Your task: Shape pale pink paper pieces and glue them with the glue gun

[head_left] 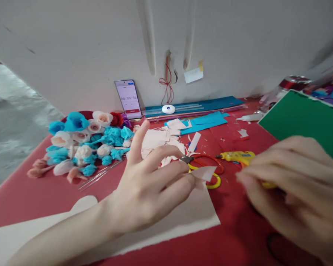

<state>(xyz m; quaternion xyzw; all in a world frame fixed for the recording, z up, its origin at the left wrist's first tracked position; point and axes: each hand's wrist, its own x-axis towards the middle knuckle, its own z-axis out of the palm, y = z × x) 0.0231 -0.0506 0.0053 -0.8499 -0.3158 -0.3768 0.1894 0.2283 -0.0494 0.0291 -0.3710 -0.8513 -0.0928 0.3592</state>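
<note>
My left hand [152, 184] pinches a small pale pink crepe paper piece [207, 173] between thumb and fingers, its index finger raised. Below it lies a larger pale crepe paper sheet [194, 210]. My right hand [291, 184], smeared by motion, has its bent fingers over the rear of a yellow glue gun [235, 156]; whether they grip it cannot be made out. The gun's nozzle points left. Just beyond the pink piece are scissors with red and yellow handles [218, 181], partly hidden by my left hand.
Blue, white and pink paper flowers [86, 144] are heaped at the left on the red table [199, 247]. Paper scraps [152, 142] and blue strips [202, 122] lie mid-table. A phone [128, 99] leans on the wall. A green board [305, 125] stands at right.
</note>
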